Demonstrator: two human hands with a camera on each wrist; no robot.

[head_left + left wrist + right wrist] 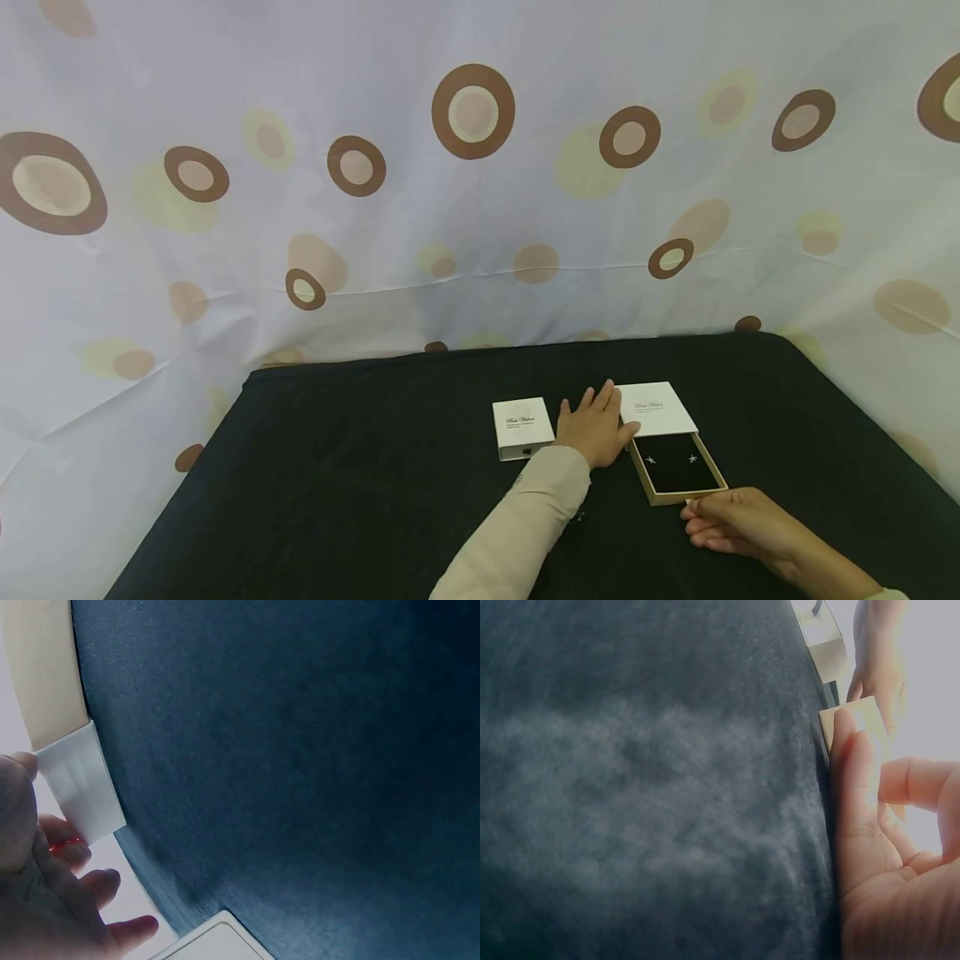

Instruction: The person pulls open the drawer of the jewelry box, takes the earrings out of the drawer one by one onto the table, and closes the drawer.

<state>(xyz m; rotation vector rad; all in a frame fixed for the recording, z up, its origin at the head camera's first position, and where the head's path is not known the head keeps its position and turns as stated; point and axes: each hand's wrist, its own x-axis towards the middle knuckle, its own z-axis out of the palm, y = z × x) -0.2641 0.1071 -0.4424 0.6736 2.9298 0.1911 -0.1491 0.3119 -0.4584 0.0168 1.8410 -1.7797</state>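
A white jewelry box sleeve (pixel 652 408) with dark script lettering lies on the black cloth. Its gold-edged drawer (pixel 716 475) is partly out toward the near side. Two small silver star-shaped earrings (pixel 692 459) sit apart on the drawer's black pad. My left hand (pixel 596 429) holds the sleeve at its left side, thumb toward the near end and the other fingers spread toward the far end. With its thumb and fingers, my right hand (pixel 738 523) pinches the drawer's near edge, where a small pale tab shows. The fingertips partly hide that edge in the right wrist view.
A smaller white box (pixel 522 421) with similar lettering and a dark pull tab stands just left of my left hand. A tiny shiny piece (pixel 577 517) lies beside my left forearm. Behind the black-covered table (pixel 337 467) hangs a pale curtain (pixel 480 217) with brown circles.
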